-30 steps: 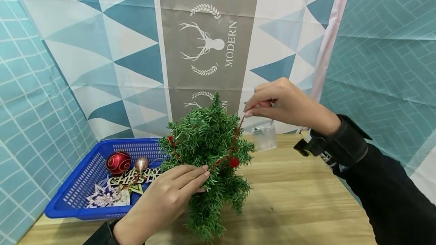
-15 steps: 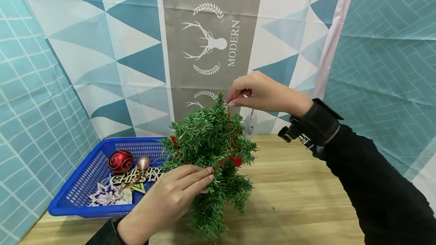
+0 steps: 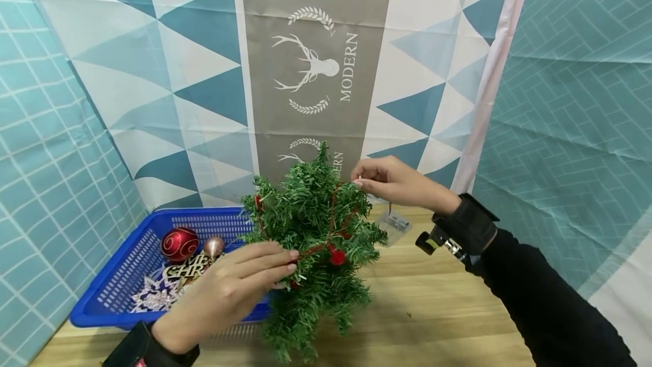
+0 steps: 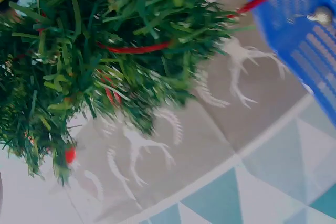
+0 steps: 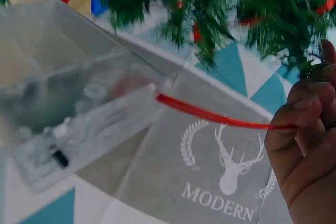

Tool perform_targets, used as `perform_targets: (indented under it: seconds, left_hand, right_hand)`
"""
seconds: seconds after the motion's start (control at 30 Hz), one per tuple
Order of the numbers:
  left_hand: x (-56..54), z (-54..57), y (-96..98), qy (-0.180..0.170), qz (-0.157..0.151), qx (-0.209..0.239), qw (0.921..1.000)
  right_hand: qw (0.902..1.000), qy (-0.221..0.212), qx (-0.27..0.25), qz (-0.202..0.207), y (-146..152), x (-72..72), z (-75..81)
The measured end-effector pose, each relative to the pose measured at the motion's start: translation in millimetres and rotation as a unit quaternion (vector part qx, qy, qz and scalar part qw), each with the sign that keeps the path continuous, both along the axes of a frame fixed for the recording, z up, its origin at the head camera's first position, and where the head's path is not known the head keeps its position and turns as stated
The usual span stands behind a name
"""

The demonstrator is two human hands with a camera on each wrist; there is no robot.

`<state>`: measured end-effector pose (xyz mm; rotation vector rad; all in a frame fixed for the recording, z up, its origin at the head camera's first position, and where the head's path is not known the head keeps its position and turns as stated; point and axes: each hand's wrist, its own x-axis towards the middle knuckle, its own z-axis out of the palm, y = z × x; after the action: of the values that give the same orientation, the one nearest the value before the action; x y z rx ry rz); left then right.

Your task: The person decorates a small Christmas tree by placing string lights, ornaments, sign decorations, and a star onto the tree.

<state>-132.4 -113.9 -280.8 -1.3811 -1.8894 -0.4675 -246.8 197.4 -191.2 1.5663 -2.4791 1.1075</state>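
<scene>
"Since the red cord [image 5: 210, 115] looks thin and limp, where would you hold it?"

"On a bare stretch, as the right hand [image 3: 384, 181] pinches it, clear of the fuzzy pompom [image 3: 337, 256]. It's probably light, but may snag."

"It's draped across the tree [image 3: 300, 208]. And the left hand [image 3: 229, 285]?"

"On the branches; whether it grips, I can't tell."

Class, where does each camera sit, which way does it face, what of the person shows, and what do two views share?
Head: on the head, facing forward and down at the tree and blue basket; left hand, right hand and right sleeve show.
Left wrist: on that wrist, facing the tree, basket and deer-print cloth; no hand plainly shows.
Right wrist: on that wrist, facing the clear box and red cord; right hand shows.
Head and left wrist share: tree, basket, cloth.
</scene>
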Motion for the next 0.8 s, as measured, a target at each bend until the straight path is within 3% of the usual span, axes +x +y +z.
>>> perform_targets:
  seconds: [0.13, 0.2, 0.33, 0.47, 0.53, 0.6, 0.73, 0.8]
  left_hand:
    - [-7.8, -3.5, -13.0, -0.015, -0.003, 0.032, 0.9994]
    - [-9.5, -2.6, -17.6, -0.024, 0.008, 0.041, 0.9988]
    - [-3.2, 11.9, -18.5, -0.028, 0.071, 0.035, 0.9965]
    - [10.4, 37.3, 9.3, 0.029, 0.149, 0.027, 0.9881]
    - [17.6, 46.5, 34.6, 0.066, 0.191, 0.003, 0.9793]
    - [22.1, 50.9, 59.7, 0.099, 0.243, -0.047, 0.9638]
    - [20.1, 50.2, 93.1, 0.138, 0.316, -0.126, 0.93]
    - [18.3, 47.0, 99.6, 0.144, 0.335, -0.14, 0.9205]
  right_hand:
    - [0.9988, -0.032, -0.028, 0.026, 6.1, 16.8, -12.3]
    - [0.9988, -0.013, -0.043, 0.016, 6.0, 25.2, -16.0]
    - [0.9962, 0.045, -0.07, -0.025, -2.7, 39.4, -18.9]
    - [0.9924, 0.071, -0.081, -0.059, -10.4, 50.1, -22.0]
    - [0.9913, 0.074, -0.084, -0.069, -11.2, 52.7, -24.3]
    - [0.9904, 0.072, -0.088, -0.08, -11.9, 54.2, -26.2]
    - [0.9889, 0.03, -0.101, -0.105, -13.9, 58.1, -32.6]
    - [0.9857, -0.001, -0.111, -0.127, -14.2, 61.0, -37.1]
